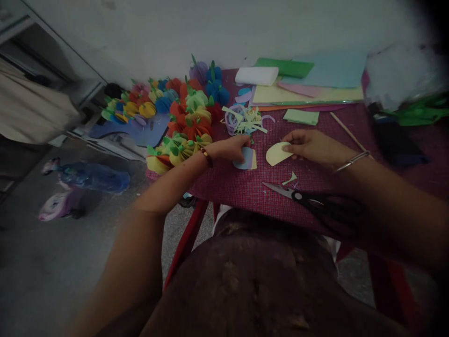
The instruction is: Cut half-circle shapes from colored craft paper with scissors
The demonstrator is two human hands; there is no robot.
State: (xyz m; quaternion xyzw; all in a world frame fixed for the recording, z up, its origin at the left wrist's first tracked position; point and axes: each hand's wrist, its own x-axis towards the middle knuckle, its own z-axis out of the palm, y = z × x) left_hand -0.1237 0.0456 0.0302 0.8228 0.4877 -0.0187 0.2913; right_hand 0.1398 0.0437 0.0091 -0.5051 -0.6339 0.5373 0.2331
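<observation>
Between the thumb and fingers of my right hand (305, 146) is a pale yellow paper piece (277, 153) with a rounded edge. My left hand (235, 149) reaches over a small stack of blue, lilac and yellow paper pieces (248, 160), thumb and fingers apart, the thumb by the blue sheet. Some of its fingers are hidden from view. Black-handled scissors (298, 195) lie on the table in front of my hands, blades slightly parted or closed, I cannot tell. A small cut-off paper scrap (290, 178) rests just above them.
Curly paper trimmings (245, 119) are heaped behind my left hand. Colourful folded-paper fruits (191, 110) crowd the left side. At the back lie coloured sheets (305, 96), a white roll (257, 76) and a green paper stack (300, 116). A thin stick (347, 131) lies at right.
</observation>
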